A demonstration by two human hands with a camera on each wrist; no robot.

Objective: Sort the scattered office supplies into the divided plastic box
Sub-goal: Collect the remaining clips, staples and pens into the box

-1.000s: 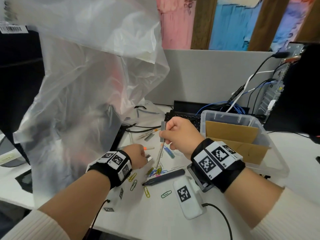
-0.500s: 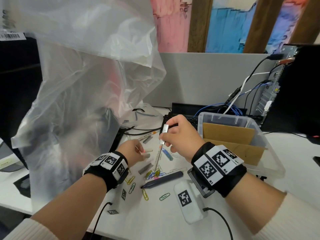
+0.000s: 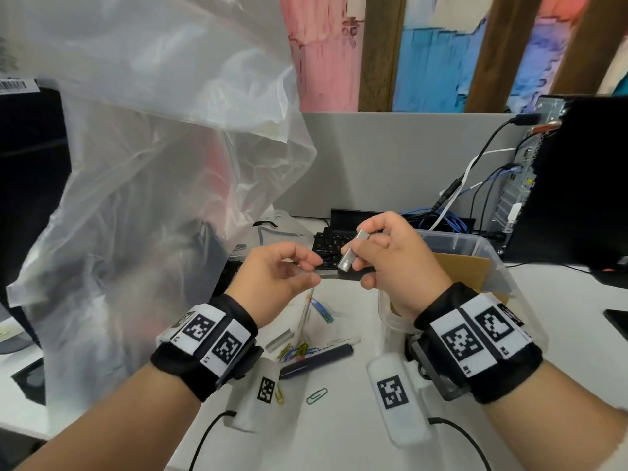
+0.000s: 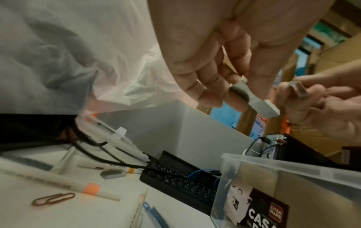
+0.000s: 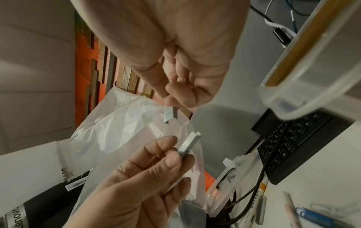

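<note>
Desk [image 3: 339,436], white, near edge: one green paper clip [image 3: 317,396] lying loose, a yellow clip beside it. Just beyond, toward the desk's middle: dark pen [image 3: 316,360] lying crosswise, a cluster of coloured paper clips [image 3: 294,350] touching its upper side, a loose staple strip [image 3: 279,340] to their left, a blue clip [image 3: 322,309] and a pale marker [image 3: 306,314] farther in. Above this scatter, both hands raised off the desk and close together. Left hand [image 3: 278,277]: thumb and fingertips pinched on one grey staple bar [image 4: 254,98], its free end pointing toward the other hand. Right hand [image 3: 390,260]: fingers curled around a second staple bar [image 3: 353,253], held tilted with one end up; the two bars are near each other but whether they touch cannot be told. Right of the hands, toward the desk's right edge: divided plastic box [image 3: 475,248], clear-walled, with cardboard dividers [image 3: 462,266]; no supplies visible inside from here. Far edge: black keyboard [image 3: 329,246], cables, grey partition. Left side: large clear plastic bag [image 3: 153,164]. Handling note, as judgement: the bars are brittle glued strips; line them up flat against each other, gather both in one hand with light pressure on the broad faces, then lower them into one compartment rather than drop them.
</note>
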